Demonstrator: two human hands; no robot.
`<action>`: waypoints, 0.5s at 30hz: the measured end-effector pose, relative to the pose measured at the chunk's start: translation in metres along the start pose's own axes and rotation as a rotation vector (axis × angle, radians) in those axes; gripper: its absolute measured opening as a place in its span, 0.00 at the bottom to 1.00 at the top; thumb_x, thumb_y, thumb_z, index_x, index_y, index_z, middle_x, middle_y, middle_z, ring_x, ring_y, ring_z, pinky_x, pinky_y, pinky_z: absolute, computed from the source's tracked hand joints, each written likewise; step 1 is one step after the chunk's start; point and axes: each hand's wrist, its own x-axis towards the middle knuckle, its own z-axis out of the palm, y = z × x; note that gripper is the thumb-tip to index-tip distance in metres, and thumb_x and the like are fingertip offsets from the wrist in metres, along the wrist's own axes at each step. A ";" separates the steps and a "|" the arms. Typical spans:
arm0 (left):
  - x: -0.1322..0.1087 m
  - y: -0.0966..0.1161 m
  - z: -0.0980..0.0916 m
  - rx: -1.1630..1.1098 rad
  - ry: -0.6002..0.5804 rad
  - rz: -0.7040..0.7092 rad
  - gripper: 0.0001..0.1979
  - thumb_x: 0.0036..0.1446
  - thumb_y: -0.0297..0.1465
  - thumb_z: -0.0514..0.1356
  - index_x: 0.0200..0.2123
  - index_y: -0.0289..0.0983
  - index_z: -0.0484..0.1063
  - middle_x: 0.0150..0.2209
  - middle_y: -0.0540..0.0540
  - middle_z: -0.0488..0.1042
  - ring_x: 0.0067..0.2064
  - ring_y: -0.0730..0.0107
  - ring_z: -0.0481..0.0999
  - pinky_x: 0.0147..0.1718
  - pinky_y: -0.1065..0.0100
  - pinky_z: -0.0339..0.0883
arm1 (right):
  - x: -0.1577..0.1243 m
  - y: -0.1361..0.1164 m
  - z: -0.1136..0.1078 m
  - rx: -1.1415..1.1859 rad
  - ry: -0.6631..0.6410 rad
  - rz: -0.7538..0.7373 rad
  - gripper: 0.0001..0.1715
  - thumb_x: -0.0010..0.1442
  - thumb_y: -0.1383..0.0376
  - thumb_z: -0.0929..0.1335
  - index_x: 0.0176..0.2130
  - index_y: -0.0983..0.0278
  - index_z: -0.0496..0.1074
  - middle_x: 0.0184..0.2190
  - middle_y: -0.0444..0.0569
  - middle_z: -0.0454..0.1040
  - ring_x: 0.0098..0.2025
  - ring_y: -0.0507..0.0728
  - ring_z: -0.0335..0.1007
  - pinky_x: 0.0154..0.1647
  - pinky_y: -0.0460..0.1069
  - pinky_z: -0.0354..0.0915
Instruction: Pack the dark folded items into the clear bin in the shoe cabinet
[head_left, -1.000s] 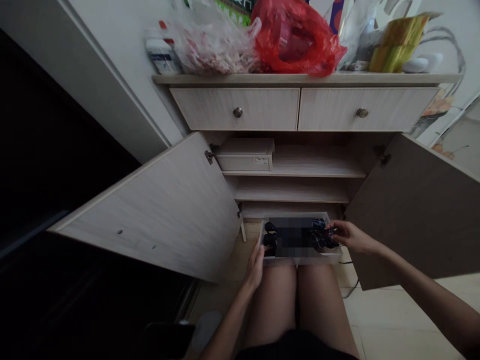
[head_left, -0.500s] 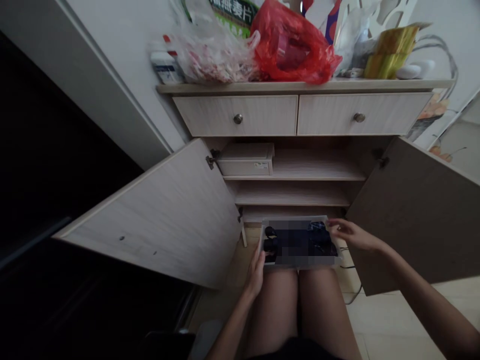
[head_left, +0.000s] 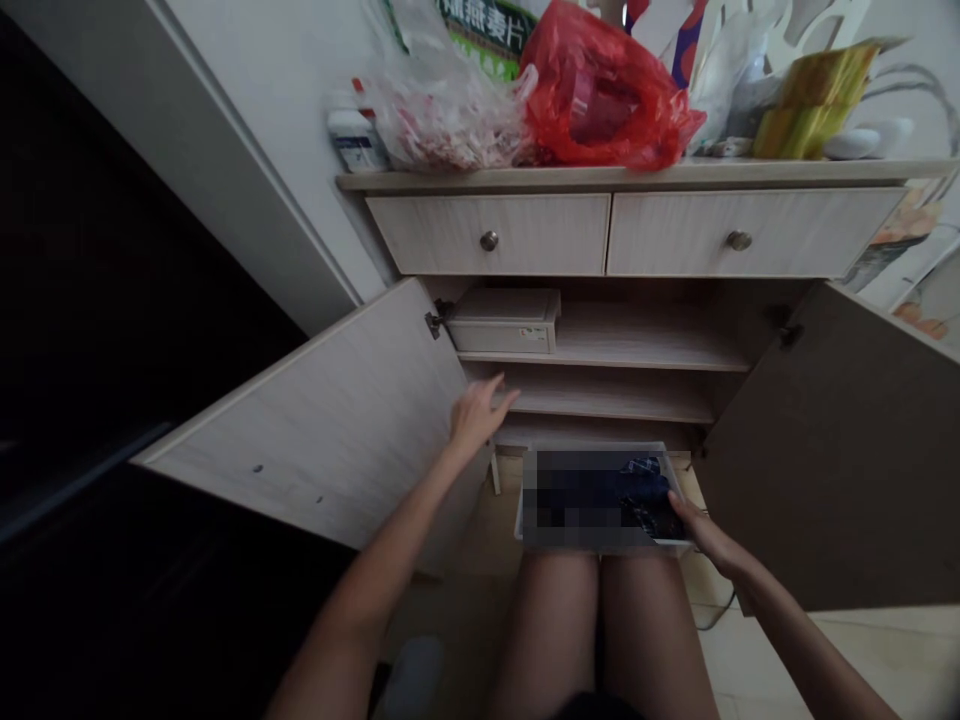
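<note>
Beyond both hands stands a cabinet (head_left: 622, 178) of pale, wood-grained board with its two flat doors swung wide. Its left door (head_left: 337, 430) spreads out to the left of the left hand (head_left: 476, 415). Its right door (head_left: 840, 450), shaded brown, stands just right of the right hand (head_left: 701, 530). Above the hands run two drawers (head_left: 495, 235) side by side, each with a small round metal knob (head_left: 489, 240). Past the left hand's fingertips lie plain flat shelves (head_left: 615, 405).

Below and to the right of the left hand, a shallow rectangular tray (head_left: 520, 522) of pale plastic rests on the person's bare knees, in front of the cabinet's lowest opening. Its contents are blurred, apart from a crumpled dark blue cloth (head_left: 646, 488) at its right end, just above the right hand.

On the cabinet's top, well above both hands, sit a crinkled red plastic bag (head_left: 600, 90) and a clear plastic bag (head_left: 450, 110). A flat white box (head_left: 506, 322) lies on the upper shelf, above the left hand.

The left hand is raised and open, fingers loosely spread, holding nothing, near the left door's hinged edge. The right hand grips the tray's near right corner, fingers curled over the rim.
</note>
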 end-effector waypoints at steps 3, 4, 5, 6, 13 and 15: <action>0.090 0.028 0.009 0.199 -0.059 0.207 0.26 0.61 0.36 0.63 0.61 0.31 0.69 0.67 0.29 0.64 0.71 0.40 0.56 0.70 0.47 0.47 | 0.001 0.000 0.005 0.025 0.041 0.025 0.55 0.49 0.24 0.66 0.60 0.55 0.75 0.66 0.52 0.69 0.73 0.70 0.53 0.75 0.66 0.43; 0.113 0.034 0.016 0.259 -0.089 0.236 0.26 0.61 0.33 0.63 0.61 0.30 0.68 0.69 0.27 0.61 0.72 0.40 0.54 0.70 0.46 0.46 | 0.001 0.001 0.006 0.040 0.061 0.023 0.56 0.48 0.24 0.66 0.61 0.56 0.75 0.67 0.52 0.67 0.73 0.70 0.52 0.75 0.66 0.42; 0.131 0.038 0.024 0.309 -0.111 0.247 0.26 0.61 0.31 0.62 0.62 0.29 0.67 0.69 0.26 0.59 0.72 0.39 0.53 0.70 0.46 0.45 | 0.001 0.002 0.008 0.054 0.079 0.023 0.58 0.48 0.24 0.65 0.61 0.57 0.74 0.67 0.53 0.66 0.73 0.70 0.51 0.76 0.65 0.41; 0.146 0.041 0.031 0.349 -0.126 0.243 0.27 0.61 0.30 0.62 0.62 0.28 0.67 0.69 0.25 0.59 0.72 0.38 0.53 0.69 0.44 0.45 | 0.000 0.003 0.009 0.068 0.094 0.026 0.59 0.47 0.23 0.65 0.62 0.57 0.74 0.68 0.54 0.65 0.73 0.70 0.50 0.76 0.65 0.39; 0.169 0.038 0.060 0.405 -0.090 0.262 0.21 0.69 0.40 0.56 0.58 0.33 0.73 0.61 0.28 0.70 0.68 0.39 0.61 0.67 0.40 0.47 | -0.006 0.009 0.009 0.106 0.122 0.022 0.60 0.50 0.24 0.65 0.66 0.59 0.69 0.70 0.56 0.61 0.75 0.69 0.44 0.76 0.63 0.35; 0.161 0.045 0.068 0.417 -0.114 0.292 0.24 0.71 0.42 0.51 0.57 0.31 0.73 0.60 0.30 0.72 0.66 0.42 0.64 0.67 0.42 0.47 | -0.005 0.009 0.008 0.106 0.114 0.015 0.59 0.51 0.25 0.64 0.66 0.57 0.69 0.70 0.54 0.61 0.75 0.68 0.44 0.76 0.63 0.35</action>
